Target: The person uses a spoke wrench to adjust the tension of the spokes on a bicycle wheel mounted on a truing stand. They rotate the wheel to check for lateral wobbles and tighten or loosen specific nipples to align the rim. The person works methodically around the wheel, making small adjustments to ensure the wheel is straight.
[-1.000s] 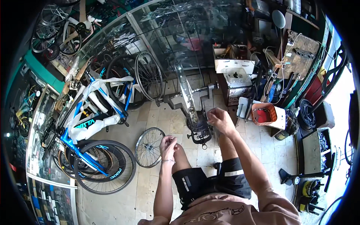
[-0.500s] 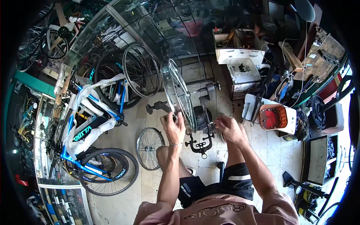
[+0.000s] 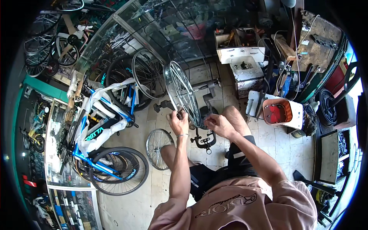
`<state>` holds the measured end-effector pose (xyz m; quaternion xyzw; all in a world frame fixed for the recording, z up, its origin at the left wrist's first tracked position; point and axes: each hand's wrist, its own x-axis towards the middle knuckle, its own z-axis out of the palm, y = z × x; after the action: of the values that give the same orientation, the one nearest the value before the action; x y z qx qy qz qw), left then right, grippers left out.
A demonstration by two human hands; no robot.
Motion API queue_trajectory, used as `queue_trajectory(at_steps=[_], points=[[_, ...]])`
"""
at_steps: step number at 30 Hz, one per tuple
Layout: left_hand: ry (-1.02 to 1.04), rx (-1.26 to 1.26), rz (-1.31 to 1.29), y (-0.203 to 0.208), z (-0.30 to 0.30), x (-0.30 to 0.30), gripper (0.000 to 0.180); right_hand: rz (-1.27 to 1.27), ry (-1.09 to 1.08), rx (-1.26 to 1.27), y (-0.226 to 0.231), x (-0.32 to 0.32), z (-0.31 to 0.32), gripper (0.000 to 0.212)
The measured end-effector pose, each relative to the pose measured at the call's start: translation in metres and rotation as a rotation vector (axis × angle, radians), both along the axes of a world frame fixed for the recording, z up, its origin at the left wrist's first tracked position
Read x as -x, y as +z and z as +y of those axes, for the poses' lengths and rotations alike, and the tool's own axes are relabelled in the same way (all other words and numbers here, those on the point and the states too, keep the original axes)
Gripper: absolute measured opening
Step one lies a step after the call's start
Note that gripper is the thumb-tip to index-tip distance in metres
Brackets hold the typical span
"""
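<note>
- Here's the bare spoked bicycle wheel, up in the wheel-truing stand right in front of me, between my hands and the glass cabinet.
- My left hand is at its near edge, fingers bunched nearly closed; whether they pinch the rim or some small part, I can't tell.
- My right hand is just beside the other face, fingers curled in, thumb close. Anything inside? Can't tell.
- Danger one, fingers! If the wheel turns while they sit this close, a fingertip could catch among the spokes.
- Danger two: uneven pressure. Pushing harder from one side might pull the rim sideways, or shift the axle if its seat in the stand is loose.
- Anything small in either hand could slip from a loose pinch and go skittering over the pale tiles.
- Look low: the stand's black forked bracket juts towards me, so a careless drop of the right wrist could knock it.
- And by my left knee, the smaller wheel; one sideways kick could send it sliding.
</note>
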<state>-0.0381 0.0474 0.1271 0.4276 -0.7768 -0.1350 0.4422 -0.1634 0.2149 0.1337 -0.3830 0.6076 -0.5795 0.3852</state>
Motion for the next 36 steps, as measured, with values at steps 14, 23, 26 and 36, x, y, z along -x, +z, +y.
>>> queue_trajectory(at_steps=[14,23,26,36], points=[[-0.332,-0.813,0.178,-0.04,-0.001,-0.06,0.023,-0.336,-0.252,-0.039,-0.072,-0.048,-0.054,0.016],[-0.3,-0.453,-0.241,-0.033,0.023,-0.051,0.031,-0.333,-0.034,-0.151,-0.059,-0.012,-0.078,0.015],[-0.292,-0.469,-0.279,-0.04,0.024,-0.061,0.031,-0.292,0.098,-0.212,-0.066,0.004,-0.089,0.013],[-0.269,-0.35,-0.57,-0.025,0.027,-0.057,0.032,-0.222,0.604,-0.223,-0.056,0.043,-0.123,0.024]])
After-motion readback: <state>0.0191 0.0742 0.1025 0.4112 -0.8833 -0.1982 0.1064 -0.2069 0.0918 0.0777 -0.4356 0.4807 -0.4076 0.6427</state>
